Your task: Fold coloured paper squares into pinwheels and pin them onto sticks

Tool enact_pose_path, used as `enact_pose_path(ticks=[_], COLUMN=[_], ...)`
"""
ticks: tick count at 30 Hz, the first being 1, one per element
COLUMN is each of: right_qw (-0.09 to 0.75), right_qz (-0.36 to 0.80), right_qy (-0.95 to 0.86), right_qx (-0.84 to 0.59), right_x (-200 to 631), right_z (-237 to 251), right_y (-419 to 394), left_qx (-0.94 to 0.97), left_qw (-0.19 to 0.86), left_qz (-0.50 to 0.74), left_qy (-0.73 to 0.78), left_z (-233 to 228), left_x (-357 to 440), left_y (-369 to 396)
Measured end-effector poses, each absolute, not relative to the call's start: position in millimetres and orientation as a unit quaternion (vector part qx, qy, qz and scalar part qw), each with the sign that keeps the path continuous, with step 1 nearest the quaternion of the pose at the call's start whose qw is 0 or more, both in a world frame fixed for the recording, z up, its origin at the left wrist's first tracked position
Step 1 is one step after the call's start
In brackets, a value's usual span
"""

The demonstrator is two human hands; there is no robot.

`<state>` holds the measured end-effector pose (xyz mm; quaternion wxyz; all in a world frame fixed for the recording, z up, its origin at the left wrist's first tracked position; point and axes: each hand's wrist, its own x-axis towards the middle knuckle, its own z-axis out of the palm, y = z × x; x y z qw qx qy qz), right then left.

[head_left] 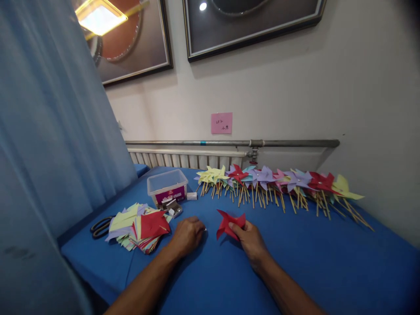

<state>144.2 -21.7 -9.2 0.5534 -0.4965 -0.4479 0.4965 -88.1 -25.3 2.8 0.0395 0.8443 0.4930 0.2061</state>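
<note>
My right hand (251, 240) holds a red paper pinwheel head (226, 224) just above the table, thumb pressed on its middle. Its blades are folded in, and no stick shows on it. To the left, my left hand (188, 234) is closed low over the cloth, with a tiny silvery pin (205, 229) at its fingertips, too small to make out well. Beside the left hand lies a pile of cut paper squares (139, 225) in red, yellow, purple and green. A small open box (172, 207) with metal bits stands just beyond that hand.
Finished pinwheels (262, 175) on sticks lie in a long row along the wall. A clear plastic tub (167, 186), a small white box (192, 196) and black-handled scissors (101, 227) rest on the blue-covered table (210, 280). A blue curtain (62, 122) hangs at left.
</note>
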Motion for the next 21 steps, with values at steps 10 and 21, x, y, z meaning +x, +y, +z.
enact_pose_path(ticks=[10,21], right_qw=[0.561,0.554], right_qz=[0.499,0.495], right_qy=[-0.433,-0.448], right_qx=[-0.498,-0.497], right_x=[143,145], right_z=[-15,-17], right_y=[-19,-16], left_qx=[0.850,0.829], left_qw=[-0.039,0.012], left_qz=[0.148,0.135], left_qy=[0.505,0.543], left_z=[2,7], left_x=[-76,-75], left_y=[-28,-20])
